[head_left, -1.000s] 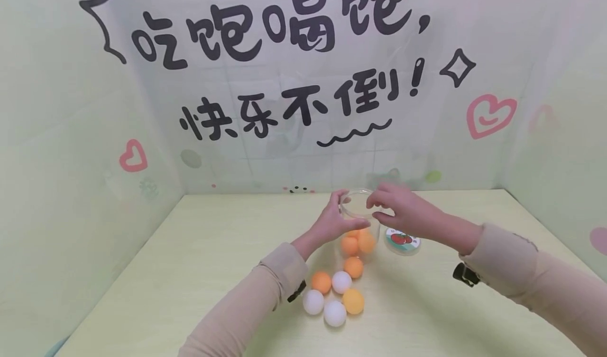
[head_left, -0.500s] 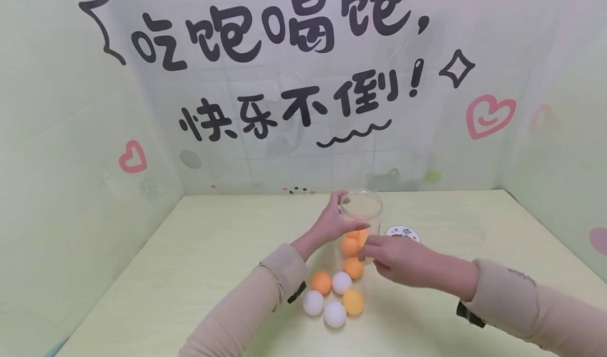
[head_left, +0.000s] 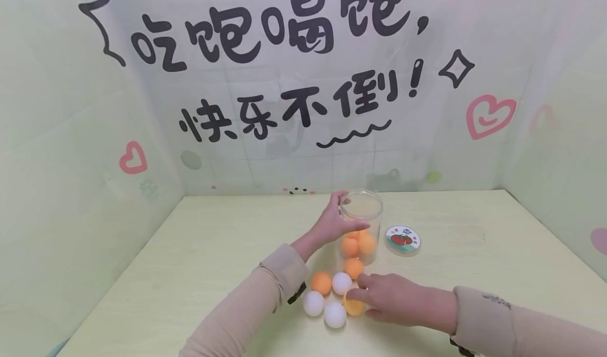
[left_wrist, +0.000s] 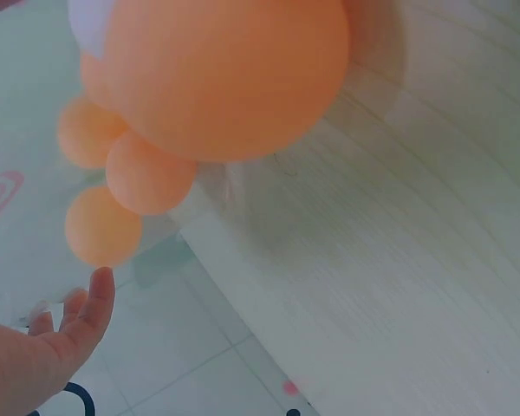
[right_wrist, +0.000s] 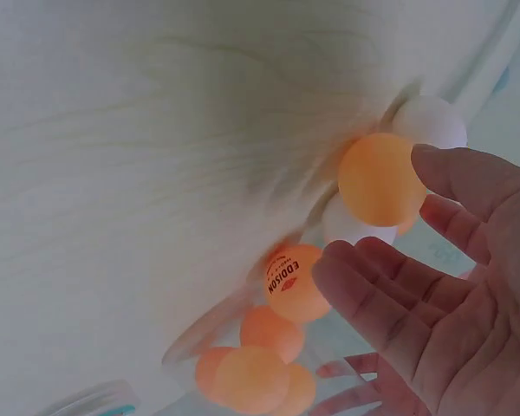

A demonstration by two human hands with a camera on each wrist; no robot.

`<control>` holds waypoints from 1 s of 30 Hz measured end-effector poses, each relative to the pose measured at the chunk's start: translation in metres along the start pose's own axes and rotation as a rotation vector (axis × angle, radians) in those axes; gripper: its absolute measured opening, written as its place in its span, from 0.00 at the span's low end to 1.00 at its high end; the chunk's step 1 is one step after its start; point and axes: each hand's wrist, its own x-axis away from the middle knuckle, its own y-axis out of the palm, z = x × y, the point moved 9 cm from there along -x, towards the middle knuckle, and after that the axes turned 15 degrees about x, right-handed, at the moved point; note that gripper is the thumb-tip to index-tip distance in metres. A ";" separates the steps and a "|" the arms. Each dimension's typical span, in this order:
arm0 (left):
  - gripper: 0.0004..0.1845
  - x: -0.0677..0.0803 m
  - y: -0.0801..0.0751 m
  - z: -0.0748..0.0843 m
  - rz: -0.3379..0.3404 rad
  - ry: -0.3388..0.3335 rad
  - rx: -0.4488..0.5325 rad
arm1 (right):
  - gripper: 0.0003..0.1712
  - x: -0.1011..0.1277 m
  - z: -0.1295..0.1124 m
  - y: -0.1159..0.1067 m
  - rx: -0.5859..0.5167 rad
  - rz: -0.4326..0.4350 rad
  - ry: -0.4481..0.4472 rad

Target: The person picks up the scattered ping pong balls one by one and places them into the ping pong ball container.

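Observation:
My left hand (head_left: 332, 222) grips the upper part of a clear plastic jar (head_left: 364, 209), which stands upright without its lid and holds several orange ping-pong balls (head_left: 351, 247). Low over the table, my right hand (head_left: 398, 298) reaches to a yellow-orange ping-pong ball (head_left: 354, 306) and partly covers it in the head view. From the right wrist, the thumb overlaps that ball's edge while the fingers stay apart, loosely bent. An orange ball printed EDDISON (right_wrist: 296, 284) lies by the index fingertip. White balls (head_left: 334, 315) and another orange ball (head_left: 321, 283) lie close by.
A round lid (head_left: 403, 240) with a red fruit picture lies flat to the right of the jar. The pale wooden table (head_left: 227, 241) meets a printed cloth backdrop (head_left: 256, 167) behind and on both sides.
My right hand has come down from above the jar's mouth, past its side, to the yellow-orange ball. The lid shows fully again. My left hand and the jar have stayed put.

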 end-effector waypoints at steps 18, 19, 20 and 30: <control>0.47 0.001 0.000 -0.001 -0.003 0.003 0.025 | 0.19 0.001 0.000 0.013 -0.234 -0.166 0.038; 0.47 0.001 0.000 -0.001 -0.004 0.003 0.024 | 0.19 0.002 0.000 0.013 -0.245 -0.167 0.039; 0.47 0.001 0.000 -0.001 -0.005 0.003 0.025 | 0.19 0.002 0.001 0.012 -0.250 -0.164 0.038; 0.47 0.002 0.000 -0.001 -0.016 -0.002 0.011 | 0.19 0.004 0.008 0.006 -0.239 -0.154 0.053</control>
